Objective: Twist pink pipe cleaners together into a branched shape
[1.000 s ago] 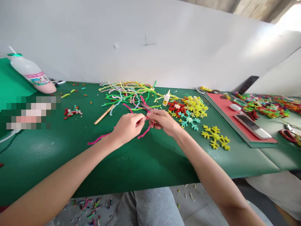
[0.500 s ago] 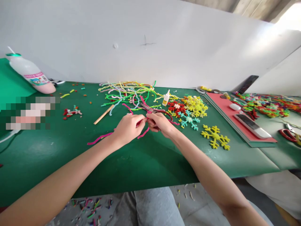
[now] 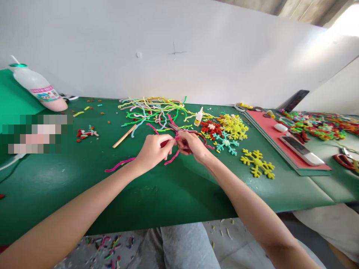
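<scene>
My left hand (image 3: pixel 153 150) and my right hand (image 3: pixel 192 145) meet over the middle of the green table (image 3: pixel 157 194), both pinched on a pink pipe cleaner (image 3: pixel 171 158). One end of it trails left across the table to about (image 3: pixel 117 165). The fingertips touch each other where the cleaner bends. Scissors (image 3: pixel 179 130) with reddish handles lie just behind my right hand. A tangle of coloured pipe cleaners (image 3: pixel 153 108) lies further back.
A small glue bottle (image 3: pixel 198 116) stands by finished snowflakes (image 3: pixel 228 129), with a yellow one (image 3: pixel 257 163) nearer. A wooden stick (image 3: pixel 123 136), a pink drink bottle (image 3: pixel 37 87), and a phone (image 3: pixel 301 150) on a red mat are around. Scraps litter the floor.
My hands have drawn slightly closer and shifted a little toward the back, fingers working the pink pipe cleaner. The scissors behind my right hand show more than before.
</scene>
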The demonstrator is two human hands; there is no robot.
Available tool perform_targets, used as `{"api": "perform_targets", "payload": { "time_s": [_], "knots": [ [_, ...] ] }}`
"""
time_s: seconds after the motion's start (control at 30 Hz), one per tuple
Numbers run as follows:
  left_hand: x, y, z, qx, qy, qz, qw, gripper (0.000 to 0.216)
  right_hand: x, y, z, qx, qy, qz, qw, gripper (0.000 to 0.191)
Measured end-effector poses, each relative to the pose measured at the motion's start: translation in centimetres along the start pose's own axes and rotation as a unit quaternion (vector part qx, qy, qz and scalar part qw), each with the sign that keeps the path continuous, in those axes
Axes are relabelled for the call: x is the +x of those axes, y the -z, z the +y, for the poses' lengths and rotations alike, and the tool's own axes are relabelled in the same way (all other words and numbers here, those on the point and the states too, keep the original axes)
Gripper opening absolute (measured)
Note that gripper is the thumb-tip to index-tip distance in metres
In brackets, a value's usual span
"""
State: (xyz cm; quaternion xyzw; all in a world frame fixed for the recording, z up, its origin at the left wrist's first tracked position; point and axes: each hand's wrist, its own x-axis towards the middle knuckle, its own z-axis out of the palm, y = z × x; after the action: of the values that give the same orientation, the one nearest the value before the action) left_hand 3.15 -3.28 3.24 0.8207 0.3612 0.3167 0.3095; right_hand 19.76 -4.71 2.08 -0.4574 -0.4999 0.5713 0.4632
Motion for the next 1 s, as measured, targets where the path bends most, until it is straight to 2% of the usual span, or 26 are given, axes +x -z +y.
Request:
{"api": "perform_targets", "payload": {
  "time_s": [0.07,0.17,0.27,0.43,0.53,0.63,0.73,0.83,1.0],
  "knots": [
    [0.1,0.2,0.2,-0.063,0.038,-0.013,0.997,0.034,0.1,0.4,0.0,-0.036,0.027,0.002,0.999,0.039],
    [0.3,0.3,0.2,-0.133,0.074,-0.031,0.988,0.032,0.1,0.7,0.1,-0.106,0.104,-0.003,0.989,0.029],
    [0.5,0.3,0.0,-0.199,0.105,-0.040,0.974,0.027,-0.1,0.8,0.2,-0.145,0.157,0.008,0.977,0.028],
    [0.6,0.4,0.2,-0.292,0.148,-0.053,0.944,0.025,-0.2,0.5,0.2,-0.088,0.185,-0.004,0.979,0.026],
    [0.5,0.4,0.3,-0.292,0.138,-0.059,0.944,0.030,-0.1,0.6,0.2,-0.035,0.169,-0.015,0.985,0.026],
    [0.3,0.1,0.5,-0.217,0.099,-0.040,0.970,0.032,0.2,0.8,0.1,0.000,0.106,-0.035,0.994,0.034],
    [-0.1,-0.4,0.4,-0.041,0.005,0.021,0.999,0.032,0.1,1.0,0.0,0.001,0.055,-0.045,0.997,0.041],
    [-0.4,-0.9,0.0,0.107,-0.092,0.074,0.987,0.032,0.0,0.8,0.0,-0.016,0.053,-0.050,0.997,0.040],
    [-0.4,-1.3,-0.9,0.192,-0.149,0.103,0.965,0.028,0.0,0.5,0.1,-0.014,0.069,-0.055,0.996,0.038]
  ]
}}
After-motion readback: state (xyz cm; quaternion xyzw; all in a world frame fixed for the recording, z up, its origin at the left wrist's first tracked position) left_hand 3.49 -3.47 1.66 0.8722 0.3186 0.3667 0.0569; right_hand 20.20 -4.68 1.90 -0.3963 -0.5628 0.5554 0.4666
